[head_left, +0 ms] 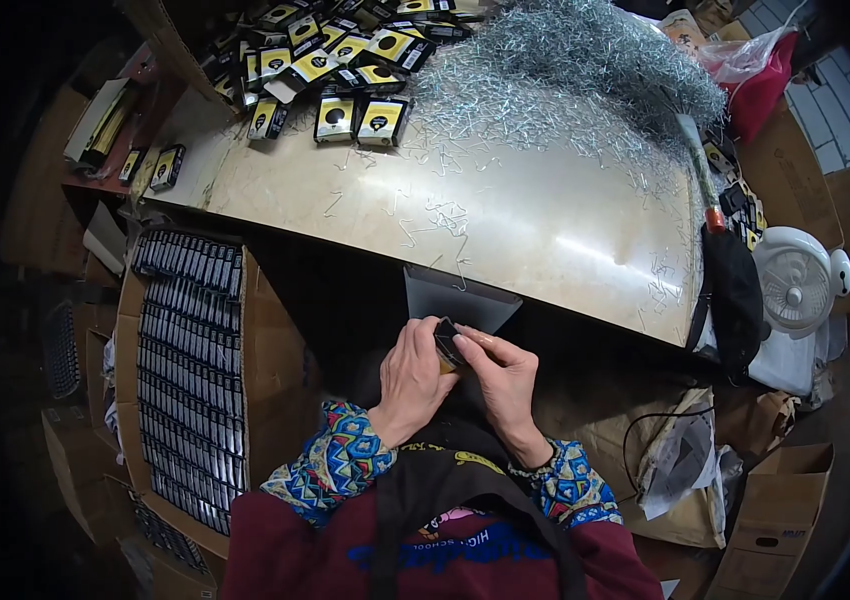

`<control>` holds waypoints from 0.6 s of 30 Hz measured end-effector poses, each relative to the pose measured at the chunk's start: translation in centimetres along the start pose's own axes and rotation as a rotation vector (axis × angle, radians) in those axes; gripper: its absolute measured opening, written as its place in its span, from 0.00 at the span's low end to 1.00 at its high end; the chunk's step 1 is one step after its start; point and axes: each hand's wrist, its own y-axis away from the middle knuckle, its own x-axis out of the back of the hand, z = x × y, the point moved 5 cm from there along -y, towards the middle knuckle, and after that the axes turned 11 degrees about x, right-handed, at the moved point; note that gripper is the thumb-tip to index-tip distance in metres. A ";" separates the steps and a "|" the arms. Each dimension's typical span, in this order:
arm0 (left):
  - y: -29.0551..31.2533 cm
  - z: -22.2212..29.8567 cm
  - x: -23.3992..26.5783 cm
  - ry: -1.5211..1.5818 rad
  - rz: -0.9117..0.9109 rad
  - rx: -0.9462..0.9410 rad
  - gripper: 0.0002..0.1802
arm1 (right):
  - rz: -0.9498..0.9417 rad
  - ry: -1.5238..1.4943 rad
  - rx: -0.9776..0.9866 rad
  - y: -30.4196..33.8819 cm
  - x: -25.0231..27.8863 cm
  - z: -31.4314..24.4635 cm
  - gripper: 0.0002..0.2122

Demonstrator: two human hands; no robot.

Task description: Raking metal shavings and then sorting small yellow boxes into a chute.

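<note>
A small black-and-yellow cardboard box (448,338) is held between my two hands, in front of the table's near edge. My left hand (410,375) wraps round its left side. The fingers of my right hand (501,372) pinch its upper end, where a dark flap shows. What is inside the box is hidden. Just beyond my hands, a few thin bent wire pieces (448,217) lie on the table (545,215). A big tangled heap of silvery wire pieces (585,70) covers the far right of the tabletop.
Many black-and-yellow boxes (335,118) are piled at the far left of the table. A carton (267,330) packed with rows of small boxes stands to my left. A grey panel (460,300) juts below the table edge. On the right stand a white fan (793,283) and an open carton (777,510).
</note>
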 end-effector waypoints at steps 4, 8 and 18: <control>-0.3 -0.6 -0.4 0.030 -0.014 0.038 0.34 | -0.003 0.189 0.173 0.3 -0.8 -0.6 0.09; -0.9 -1.3 -0.7 0.080 -0.066 0.109 0.31 | -0.097 0.625 0.836 0.9 -2.2 -2.8 0.08; -4.9 0.5 3.2 0.120 0.314 -0.124 0.27 | 0.129 0.714 0.722 -9.1 6.3 -6.3 0.11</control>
